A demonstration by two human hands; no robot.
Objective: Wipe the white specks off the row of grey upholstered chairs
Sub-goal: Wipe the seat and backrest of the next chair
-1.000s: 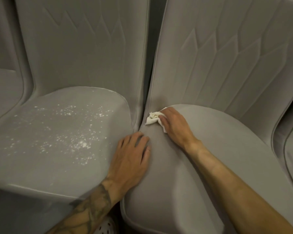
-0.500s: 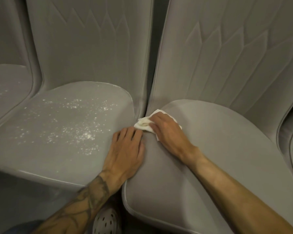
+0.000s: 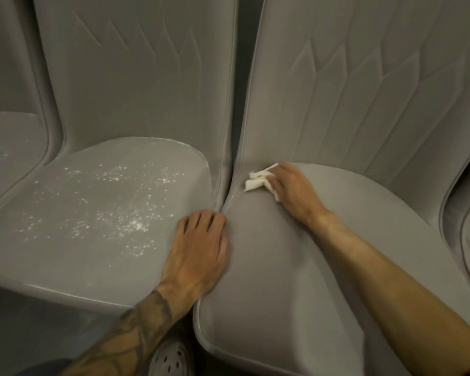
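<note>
Row of grey chairs, seen from above, seats touching side to side. Right hand (image 3: 291,188) lies on a crumpled white cloth (image 3: 255,182) at the back left corner of the right-hand seat (image 3: 296,280), just beside the seam where that seat meets its backrest (image 3: 364,90). Fingers close together, laid over the cloth and pressing it to the upholstery; cloth pokes out past the fingertips and under the heel of the hand. Thumb hidden, so cannot tell whether it pinches. Left hand (image 3: 198,245) rests palm down on the right edge of the middle seat (image 3: 65,253), fingers slightly bent and a little apart, holding nothing, tips at the crease between the two seats. Forearm tattooed. White specks (image 3: 114,210) scattered across the middle seat, thickest near its centre, left of the left hand; not touched by the cloth. A few more specks on the far-left seat (image 3: 8,131), at the frame edge. Right-hand seat looks free of specks where visible. A pale perforated shoe (image 3: 171,359) shows at the bottom between the seats.
</note>
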